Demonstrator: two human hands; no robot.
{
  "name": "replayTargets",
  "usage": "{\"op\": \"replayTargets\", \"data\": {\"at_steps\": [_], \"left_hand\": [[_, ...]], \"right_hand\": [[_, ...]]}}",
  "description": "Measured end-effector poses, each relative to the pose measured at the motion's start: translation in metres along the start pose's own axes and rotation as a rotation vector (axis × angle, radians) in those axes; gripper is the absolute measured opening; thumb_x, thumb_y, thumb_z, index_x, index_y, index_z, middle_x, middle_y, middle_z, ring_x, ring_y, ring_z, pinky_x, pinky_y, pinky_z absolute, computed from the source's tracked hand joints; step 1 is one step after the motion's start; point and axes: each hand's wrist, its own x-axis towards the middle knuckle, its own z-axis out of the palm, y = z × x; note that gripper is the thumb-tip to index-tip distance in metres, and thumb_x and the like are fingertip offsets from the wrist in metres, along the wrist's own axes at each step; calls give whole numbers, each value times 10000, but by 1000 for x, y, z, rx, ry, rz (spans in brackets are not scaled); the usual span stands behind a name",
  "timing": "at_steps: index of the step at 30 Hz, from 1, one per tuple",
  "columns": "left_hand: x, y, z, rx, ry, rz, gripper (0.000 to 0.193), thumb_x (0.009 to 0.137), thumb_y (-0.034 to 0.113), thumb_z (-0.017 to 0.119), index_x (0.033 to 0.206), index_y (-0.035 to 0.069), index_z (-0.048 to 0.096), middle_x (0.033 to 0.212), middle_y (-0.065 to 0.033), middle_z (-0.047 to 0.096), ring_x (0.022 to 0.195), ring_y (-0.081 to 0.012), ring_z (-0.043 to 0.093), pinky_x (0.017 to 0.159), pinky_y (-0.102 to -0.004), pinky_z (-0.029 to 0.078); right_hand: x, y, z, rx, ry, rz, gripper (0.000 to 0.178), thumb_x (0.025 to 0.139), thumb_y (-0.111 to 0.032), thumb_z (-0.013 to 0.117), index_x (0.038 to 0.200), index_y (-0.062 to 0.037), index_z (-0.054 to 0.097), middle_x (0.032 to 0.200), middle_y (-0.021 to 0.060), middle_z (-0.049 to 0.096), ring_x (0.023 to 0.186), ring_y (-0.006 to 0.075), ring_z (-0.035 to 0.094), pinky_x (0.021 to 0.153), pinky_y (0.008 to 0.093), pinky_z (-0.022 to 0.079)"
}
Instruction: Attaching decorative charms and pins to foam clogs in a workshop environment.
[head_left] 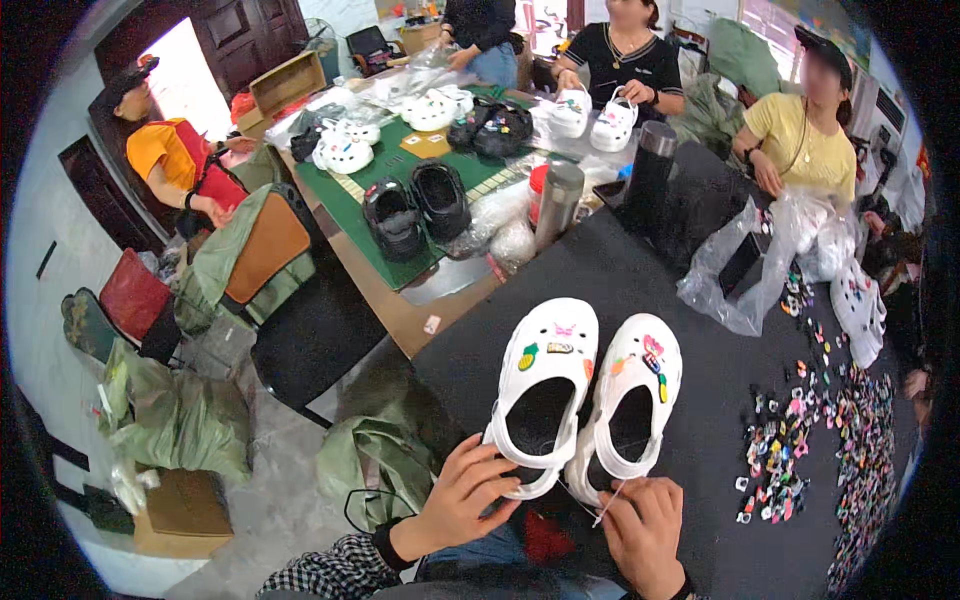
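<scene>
A pair of white clogs with colourful shoe charms stands side by side on the black table, toes pointing away from me. My left hand (465,492) grips the left clog (550,369) at its heel strap, fingers curled over the back edge. At the heel of the right clog (638,379), my right hand (643,525) pinches a thin white string (604,508) that runs between the two heels. Where the string is fastened I cannot make out. Pink, yellow and orange charms sit on both toe parts.
Many loose charms (775,445) cover the black table (700,420) at the right, beside a clear plastic bag (722,270). A dark tumbler (652,165) and a steel one (560,200) stand ahead. Black clogs (440,200) rest on the green mat (345,215). Several people surround the tables.
</scene>
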Motion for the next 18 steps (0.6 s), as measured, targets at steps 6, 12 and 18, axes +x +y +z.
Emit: {"op": "replayTargets", "data": {"at_steps": [6, 12, 18], "left_hand": [[0, 2, 3, -13, -4, -12, 336, 762, 117, 801, 1051, 117, 629, 1208, -51, 621, 1253, -313, 521, 1076, -554, 416], [5, -2, 1, -40, -27, 7, 288, 766, 114, 789, 991, 101, 609, 1186, -74, 625, 1222, -331, 541, 1069, -577, 413], [4, -3, 3, -26, -24, 27, 292, 747, 92, 773, 984, 84, 602, 1160, -92, 611, 1196, -346, 565, 1072, -594, 385]], "right_hand": [[-6, 5, -3, 20, 22, -23, 278, 810, -60, 724, 1076, -69, 643, 1065, 82, 623, 1014, 275, 598, 933, 430, 429], [-1, 0, 2, 3, 38, 1, 233, 708, -38, 774, 916, -70, 675, 949, 50, 640, 911, 259, 616, 853, 424, 435], [0, 4, -2, 5, -34, 4, 214, 744, -66, 771, 940, -67, 685, 956, 50, 634, 901, 245, 614, 859, 424, 446]]}}
